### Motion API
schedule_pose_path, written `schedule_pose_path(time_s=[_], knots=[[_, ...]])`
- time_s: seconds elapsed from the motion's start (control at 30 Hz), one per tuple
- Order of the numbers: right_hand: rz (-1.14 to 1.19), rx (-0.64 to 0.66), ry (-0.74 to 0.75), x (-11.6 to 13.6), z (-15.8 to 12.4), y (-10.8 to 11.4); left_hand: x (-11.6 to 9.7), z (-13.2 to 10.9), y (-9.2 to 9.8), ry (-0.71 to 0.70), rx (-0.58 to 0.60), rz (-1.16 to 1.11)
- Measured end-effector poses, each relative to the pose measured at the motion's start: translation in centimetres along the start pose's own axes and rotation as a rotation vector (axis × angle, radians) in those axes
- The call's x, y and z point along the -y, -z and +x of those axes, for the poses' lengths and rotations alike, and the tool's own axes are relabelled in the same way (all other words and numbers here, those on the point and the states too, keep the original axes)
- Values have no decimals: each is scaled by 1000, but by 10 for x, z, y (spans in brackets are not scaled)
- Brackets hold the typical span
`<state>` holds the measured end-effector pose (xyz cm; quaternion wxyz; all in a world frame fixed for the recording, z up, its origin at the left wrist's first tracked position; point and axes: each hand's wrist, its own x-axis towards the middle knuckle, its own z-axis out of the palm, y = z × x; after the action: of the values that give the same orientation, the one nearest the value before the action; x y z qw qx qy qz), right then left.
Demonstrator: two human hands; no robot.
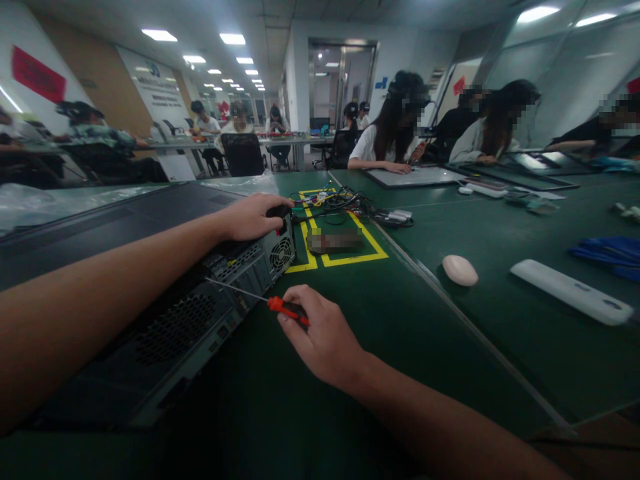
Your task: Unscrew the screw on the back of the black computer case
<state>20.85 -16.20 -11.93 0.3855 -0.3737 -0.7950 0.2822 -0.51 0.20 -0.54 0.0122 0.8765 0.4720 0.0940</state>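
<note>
A black computer case (pixel 150 207) lies on its side at the left, its metal back panel (pixel 250 273) with a fan grille facing right. Over the far rear corner of the case, my left hand (pixel 253 217) is closed, gripping its edge; something small and red shows by the thumb. My right hand (pixel 323 333) is closed round the red-and-black handle of a screwdriver (pixel 280 307). The long thin shaft points left, and its tip is close to the back panel; whether it touches a screw cannot be made out.
Beyond the case lies a tangle of cables (pixel 350 200) near yellow tape (pixel 370 257) on the green table (pixel 400 347). To the right are a pale mouse (pixel 460 270), a long white device (pixel 570 291) and a blue bundle (pixel 607 255). Several people work opposite, with flat panels (pixel 417 176).
</note>
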Motion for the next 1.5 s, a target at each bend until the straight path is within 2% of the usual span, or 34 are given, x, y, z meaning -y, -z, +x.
schedule_pose_path(time_s=[1.23, 1.5], knots=[[-16, -46, 49, -2, 0, -4, -3, 0, 0, -1, 14, -1], [71, -4, -17, 1, -1, -3, -1, 0, 0, 8, 11, -7]])
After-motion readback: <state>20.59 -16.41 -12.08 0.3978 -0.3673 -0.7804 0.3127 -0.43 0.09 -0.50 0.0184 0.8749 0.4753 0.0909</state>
